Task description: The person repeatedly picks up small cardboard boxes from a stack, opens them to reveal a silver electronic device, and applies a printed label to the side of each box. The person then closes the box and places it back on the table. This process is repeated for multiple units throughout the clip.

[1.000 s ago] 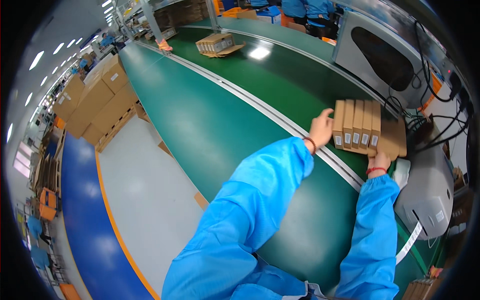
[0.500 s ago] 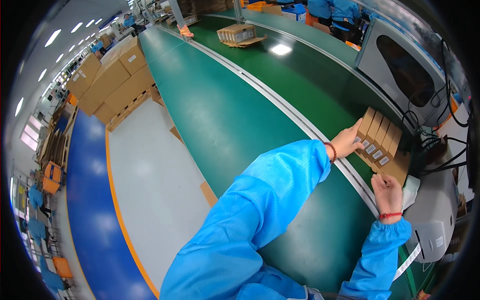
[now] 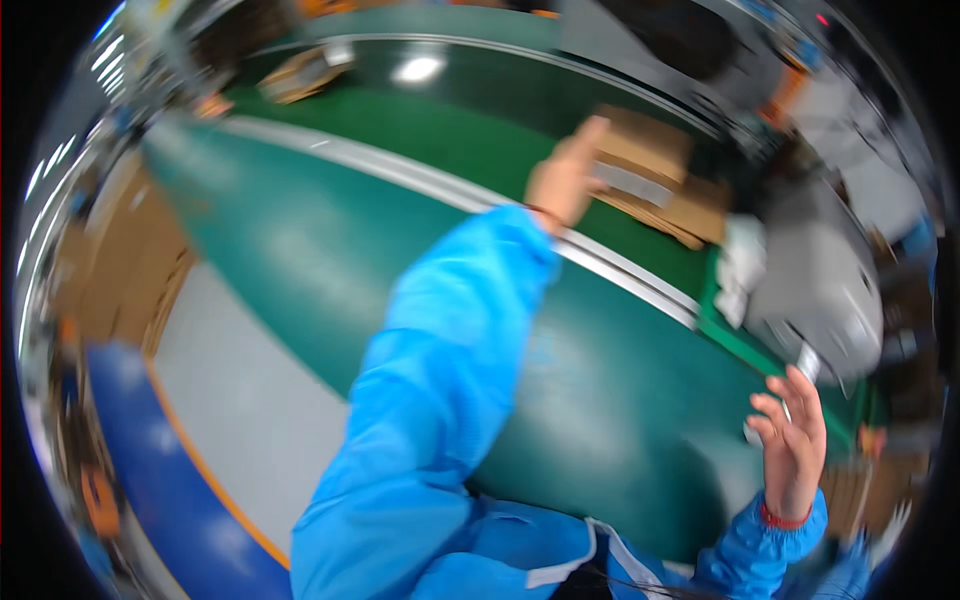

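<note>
My left hand (image 3: 566, 180) reaches across the metal rail, fingers stretched along the left side of a row of small brown cartons (image 3: 645, 142). Its thumb lies by their labelled front; motion blur hides the exact contact. The cartons stand on a flat piece of cardboard (image 3: 702, 208) on the green belt. Lower right, my right hand (image 3: 792, 440) is raised with fingers apart and partly bent. Beside its fingertips a white label strip (image 3: 806, 362) hangs from a grey label printer (image 3: 820, 290). The strip passes partly behind the fingers.
A metal rail (image 3: 400, 172) separates the belt from the teal worktop (image 3: 580, 400) before me. Farther left on the belt sits another carton group (image 3: 300, 76). Crumpled white paper (image 3: 740, 262) lies against the printer. A large grey machine (image 3: 620, 45) stands behind; big boxes (image 3: 125, 260) are stacked left.
The view has swung right. My right hand has left the front of the cartons and come to the label strip, its fingers opening. My left hand stays beside the cartons.
</note>
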`<state>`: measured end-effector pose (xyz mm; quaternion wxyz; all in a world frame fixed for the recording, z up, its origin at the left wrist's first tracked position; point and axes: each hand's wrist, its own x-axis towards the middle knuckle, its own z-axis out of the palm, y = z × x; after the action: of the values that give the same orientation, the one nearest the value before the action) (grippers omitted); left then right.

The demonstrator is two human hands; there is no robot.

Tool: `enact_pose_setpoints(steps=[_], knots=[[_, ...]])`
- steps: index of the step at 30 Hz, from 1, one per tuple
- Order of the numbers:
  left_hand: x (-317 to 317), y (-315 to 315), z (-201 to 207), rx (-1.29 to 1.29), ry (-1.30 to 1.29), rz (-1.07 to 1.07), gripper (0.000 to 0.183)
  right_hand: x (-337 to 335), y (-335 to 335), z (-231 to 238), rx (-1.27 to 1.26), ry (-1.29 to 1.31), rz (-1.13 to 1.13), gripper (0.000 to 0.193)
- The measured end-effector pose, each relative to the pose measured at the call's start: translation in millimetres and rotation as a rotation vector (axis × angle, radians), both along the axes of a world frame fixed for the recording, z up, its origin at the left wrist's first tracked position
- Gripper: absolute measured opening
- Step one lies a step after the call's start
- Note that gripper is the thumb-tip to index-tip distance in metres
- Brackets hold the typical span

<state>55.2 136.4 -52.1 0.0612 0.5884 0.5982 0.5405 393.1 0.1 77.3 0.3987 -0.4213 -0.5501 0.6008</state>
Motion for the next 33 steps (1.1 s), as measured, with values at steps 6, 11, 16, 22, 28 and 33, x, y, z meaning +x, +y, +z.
enact_pose_setpoints(steps=[6,11,16,22,28,33], knots=[[-18.6,10.1,-24.8,0.020,0.277,0.215,0.064,85.2,-36.7,0.0,0.128,0.020,-0.319,0.048],[-8.1,27.5,-24.6,-0.037,0.342,0.208,0.060,134.4,-80.9,-4.3,0.160,0.036,-0.559,0.045],[2.7,28.6,-15.2,-0.066,0.318,0.224,0.056,174.3,-112.4,-18.4,0.195,-0.036,-0.801,0.040],[-15.5,3.2,-27.7,-0.205,0.256,0.269,0.056,231.9,-115.6,-72.8,0.543,-0.908,-1.261,0.042],[-10.5,4.8,-58.4,-0.107,0.480,-0.022,0.046,333.1,-90.4,-116.8,0.505,-0.611,-1.430,0.047],[36.3,1.8,-41.1,-0.661,0.733,0.074,0.059,425.0,-42.2,-104.2,0.548,-0.450,-1.411,0.048]])
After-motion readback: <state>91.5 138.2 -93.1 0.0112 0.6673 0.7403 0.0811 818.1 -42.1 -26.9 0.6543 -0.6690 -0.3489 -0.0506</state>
